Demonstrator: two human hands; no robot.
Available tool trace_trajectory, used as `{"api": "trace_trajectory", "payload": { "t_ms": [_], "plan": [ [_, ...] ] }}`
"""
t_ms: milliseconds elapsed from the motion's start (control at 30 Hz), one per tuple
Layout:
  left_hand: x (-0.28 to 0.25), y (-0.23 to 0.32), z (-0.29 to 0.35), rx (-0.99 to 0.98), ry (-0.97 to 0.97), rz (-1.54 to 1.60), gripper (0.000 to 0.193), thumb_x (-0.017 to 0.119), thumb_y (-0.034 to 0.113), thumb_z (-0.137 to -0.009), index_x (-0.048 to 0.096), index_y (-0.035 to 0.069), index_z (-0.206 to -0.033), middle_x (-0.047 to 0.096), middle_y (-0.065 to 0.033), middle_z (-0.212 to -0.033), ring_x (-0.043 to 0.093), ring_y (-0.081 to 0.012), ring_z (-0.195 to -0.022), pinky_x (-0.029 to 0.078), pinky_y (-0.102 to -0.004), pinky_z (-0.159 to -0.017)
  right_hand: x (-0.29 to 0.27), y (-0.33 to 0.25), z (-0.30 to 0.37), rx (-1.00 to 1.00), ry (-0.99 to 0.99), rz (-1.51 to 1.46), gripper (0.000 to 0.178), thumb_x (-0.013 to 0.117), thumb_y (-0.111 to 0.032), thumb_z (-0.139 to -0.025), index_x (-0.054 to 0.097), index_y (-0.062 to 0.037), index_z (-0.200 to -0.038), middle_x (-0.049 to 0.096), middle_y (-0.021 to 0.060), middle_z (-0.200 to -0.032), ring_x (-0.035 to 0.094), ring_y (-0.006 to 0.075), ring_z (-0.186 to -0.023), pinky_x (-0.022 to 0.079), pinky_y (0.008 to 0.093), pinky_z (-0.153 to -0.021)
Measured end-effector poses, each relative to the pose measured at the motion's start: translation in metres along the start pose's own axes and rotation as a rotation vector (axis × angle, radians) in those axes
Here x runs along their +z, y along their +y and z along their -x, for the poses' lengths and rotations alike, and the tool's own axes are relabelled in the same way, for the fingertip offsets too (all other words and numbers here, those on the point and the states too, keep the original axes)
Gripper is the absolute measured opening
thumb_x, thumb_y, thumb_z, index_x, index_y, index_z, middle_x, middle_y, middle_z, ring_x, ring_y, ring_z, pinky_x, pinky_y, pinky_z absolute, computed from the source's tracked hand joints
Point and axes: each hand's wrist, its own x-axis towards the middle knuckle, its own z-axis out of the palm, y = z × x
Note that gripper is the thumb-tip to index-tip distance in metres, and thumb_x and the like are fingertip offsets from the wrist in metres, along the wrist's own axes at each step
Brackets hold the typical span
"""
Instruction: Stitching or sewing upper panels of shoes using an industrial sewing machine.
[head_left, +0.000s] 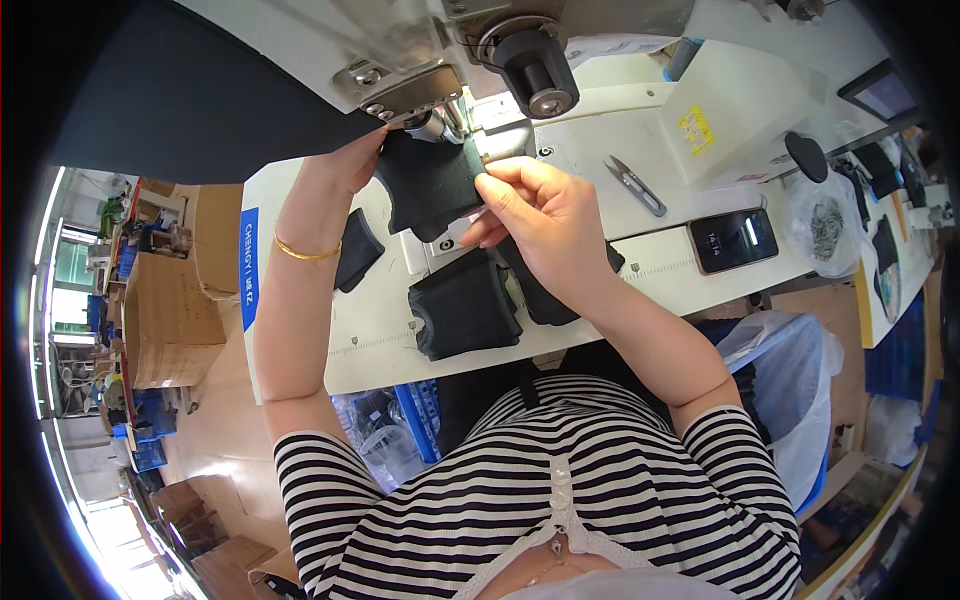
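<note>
A black fabric piece with curved edges lies under the presser foot of a sewing machine. At its right edge, my right hand pinches the cloth between thumb and fingers. My left hand is at the piece's far left edge, close beside the needle area; most of its fingers are hidden by the machine head and a dark panel. Nearer to me, a stack of black fabric pieces rests on the table, with more black pieces beside it, partly under my right wrist. Another black scrap lies by my left forearm.
Thread snips and a phone lie on the white table to the right. Farther right sits a clear plastic bag. Below the table edge are a bag-lined blue bin and a blue crate. Cardboard boxes stand at left.
</note>
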Motion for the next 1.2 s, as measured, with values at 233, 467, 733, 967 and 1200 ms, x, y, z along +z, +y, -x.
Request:
{"api": "trace_trajectory", "payload": {
  "t_ms": [233,467,733,967,1200],
  "plan": [
    [0.007,0.007,-0.003,0.079,0.036,-0.334,0.025,0.066,0.011,-0.091,0.066,0.003,-0.115,0.066,-0.0074,-0.111,0.058,-0.0143,-0.099,0.048,-0.0305,-0.086,0.008,-0.002,-0.003,0.023,0.022,-0.027,0.017,0.059,-0.01,-0.096,0.066,0.0047,-0.095,0.069,0.0055,-0.072,0.071,0.0104,-0.069,0.053,0.0214,-0.059],
    [0.059,-0.021,0.08,0.667,0.141,-0.844,0.037,0.08,0.003,-0.07,0.063,0.001,-0.103,0.058,-0.012,-0.112,0.056,-0.0245,-0.108,0.042,-0.0348,-0.096,0.003,0.001,-0.004,0.004,0.018,0.013,0.016,0.061,-0.01,-0.095,0.066,0.0049,-0.098,0.071,0.0068,-0.078,0.069,0.0089,-0.072,0.052,0.0214,-0.061],
    [0.07,-0.013,0.082,0.642,0.15,-0.822,0.033,0.076,-0.005,-0.071,0.065,0.001,-0.102,0.059,-0.011,-0.109,0.058,-0.0201,-0.102,0.046,-0.0301,-0.09,-0.004,0.009,0.003,-0.178,0.014,0.119,0.019,0.061,-0.009,-0.093,0.065,0.0058,-0.104,0.072,0.0091,-0.084,0.069,0.011,-0.077,0.055,0.0251,-0.071],
    [0.083,-0.011,0.084,1.048,0.217,-1.156,0.024,0.075,-0.008,-0.072,0.069,0.002,-0.092,0.064,-0.0079,-0.087,0.061,-0.0224,-0.08,0.047,-0.0323,-0.073,-0.012,-0.006,0.003,-0.116,-0.075,0.217,0.02,0.054,-0.013,-0.097,0.065,0.0036,-0.1,0.072,0.0101,-0.081,0.071,0.0147,-0.074,0.056,0.0269,-0.069],
    [0.085,-0.012,0.084,1.212,0.174,-1.313,0.031,0.072,-0.01,-0.06,0.071,-0.001,-0.089,0.065,-0.0078,-0.086,0.061,-0.0244,-0.076,0.048,-0.0358,-0.07,-0.014,-0.003,0.001,-0.134,-0.106,0.196,0.021,0.053,-0.013,-0.097,0.065,0.0048,-0.095,0.071,0.0106,-0.077,0.071,0.0143,-0.071,0.057,0.0265,-0.067]
  ]
}}
